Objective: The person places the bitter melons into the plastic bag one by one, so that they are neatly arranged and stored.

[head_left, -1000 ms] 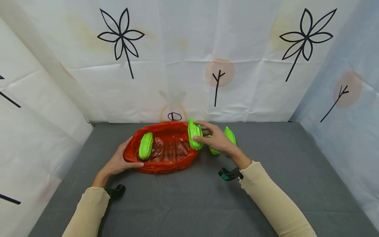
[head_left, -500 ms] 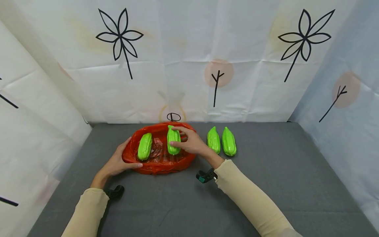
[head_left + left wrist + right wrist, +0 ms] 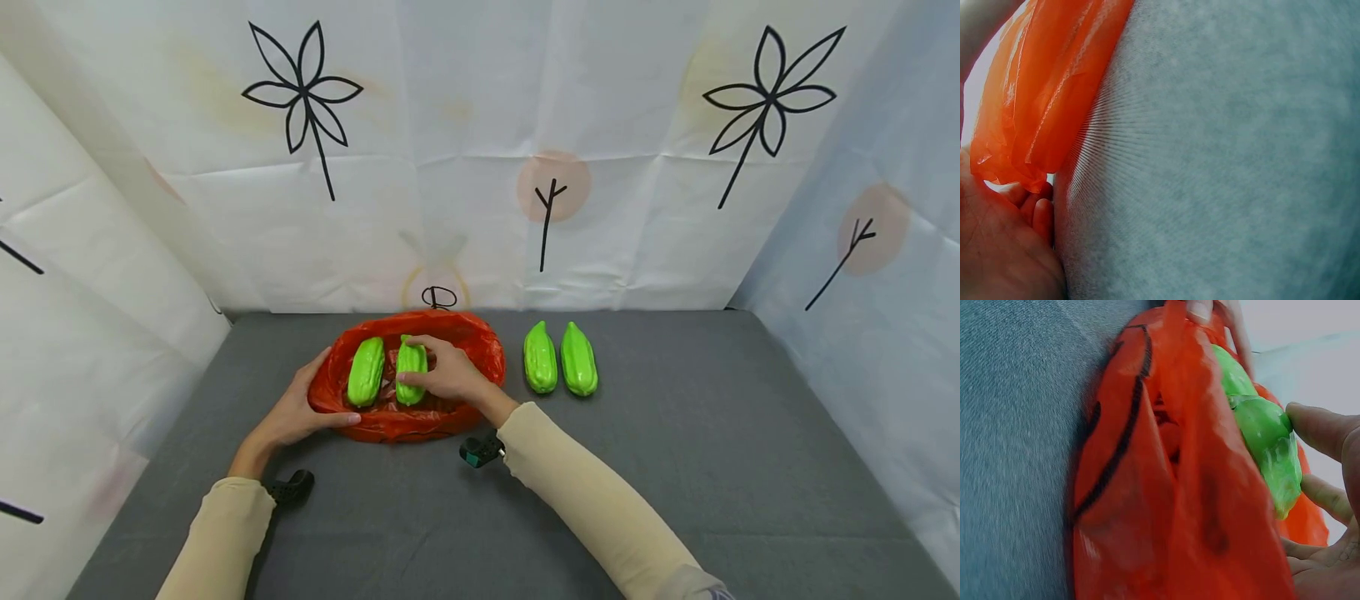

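Observation:
A red plastic bag [image 3: 491,350], its mouth spread wide, sits on the grey table. My left hand [image 3: 292,414] holds its left end, with the thumb over the front rim and fingers round the outside. In the left wrist view those fingers [image 3: 1041,219] curl by the bag's edge. Inside the bag, one bright green bitter melon [image 3: 366,372] lies at the left. Beside it my right hand [image 3: 453,373] pinches a second bitter melon [image 3: 410,375] between thumb and fingers. Whether this one touches the bag's bottom I cannot tell.
Two more bitter melons, one [image 3: 540,358] nearer the bag and another [image 3: 579,360] to its right, lie side by side on the grey table [image 3: 712,433]. White printed cloth [image 3: 465,125] stands as a wall at the back and both sides.
My right hand has carried its bitter melon leftward from the bag's right rim and lowered it inside, next to the first. The left hand stays on the bag.

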The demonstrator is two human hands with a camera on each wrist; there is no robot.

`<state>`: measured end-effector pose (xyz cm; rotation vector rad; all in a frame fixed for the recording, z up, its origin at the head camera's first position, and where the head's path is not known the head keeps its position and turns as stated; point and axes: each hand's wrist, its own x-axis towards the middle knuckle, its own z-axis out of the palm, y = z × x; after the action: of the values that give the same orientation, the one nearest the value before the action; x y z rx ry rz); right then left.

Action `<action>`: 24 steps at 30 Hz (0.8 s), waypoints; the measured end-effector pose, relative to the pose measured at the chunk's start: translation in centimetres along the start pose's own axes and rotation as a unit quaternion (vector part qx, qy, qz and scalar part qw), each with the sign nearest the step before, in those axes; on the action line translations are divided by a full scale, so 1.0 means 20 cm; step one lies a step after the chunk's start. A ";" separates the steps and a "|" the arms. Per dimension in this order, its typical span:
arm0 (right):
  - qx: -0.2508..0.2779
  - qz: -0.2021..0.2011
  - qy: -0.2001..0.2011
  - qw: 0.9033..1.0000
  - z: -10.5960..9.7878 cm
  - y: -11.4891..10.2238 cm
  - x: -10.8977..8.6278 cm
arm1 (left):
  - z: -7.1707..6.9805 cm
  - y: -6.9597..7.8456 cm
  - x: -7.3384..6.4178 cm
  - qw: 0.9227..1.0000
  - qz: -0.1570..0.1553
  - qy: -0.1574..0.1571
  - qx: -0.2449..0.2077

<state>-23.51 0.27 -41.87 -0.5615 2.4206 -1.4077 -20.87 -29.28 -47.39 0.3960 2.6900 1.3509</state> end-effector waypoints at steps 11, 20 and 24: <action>-0.056 0.010 -0.007 0.998 0.10 -0.03 0.06 | 0.00 0.01 0.00 1.000 0.000 -0.003 -0.003; -0.078 0.019 -0.007 0.997 0.12 -0.05 0.07 | 0.00 0.01 0.00 1.000 0.002 -0.005 0.000; -0.082 0.010 -0.013 0.996 0.13 -0.06 0.08 | 0.00 0.01 0.00 1.000 0.003 -0.004 0.004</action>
<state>-23.53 -2.93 -42.22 -0.5877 2.5295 -1.1931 -20.88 -29.16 -47.25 0.4109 2.6909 1.3368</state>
